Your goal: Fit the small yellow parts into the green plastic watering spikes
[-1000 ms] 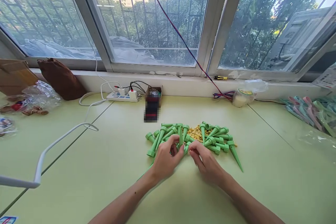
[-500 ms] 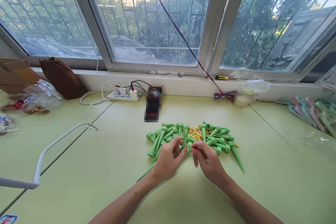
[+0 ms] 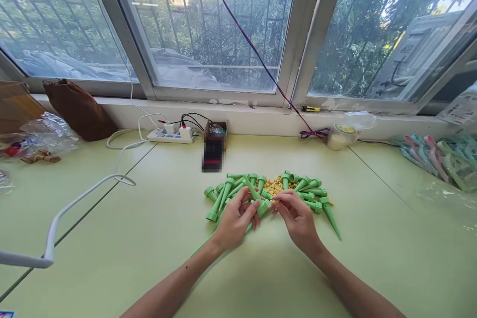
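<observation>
Green spikes (image 3: pixel 222 198) heaped on pale-green table (image 3: pixel 149 243), window (image 3: pixel 208 25) behind.

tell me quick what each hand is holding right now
Left hand: closed around a green spike.
Right hand: fingertips pinched on what looks like a small yellow piece, by the spike's cap.

Pale green desk (image 3: pixel 112 238), seam lines crossing its surface, far edge set against a white sill (image 3: pixel 261 118). Above the sill, white-framed windows (image 3: pixel 208 25), metal bars outside. Trees and buildings beyond the glass. Bright daylight throughout.
</observation>
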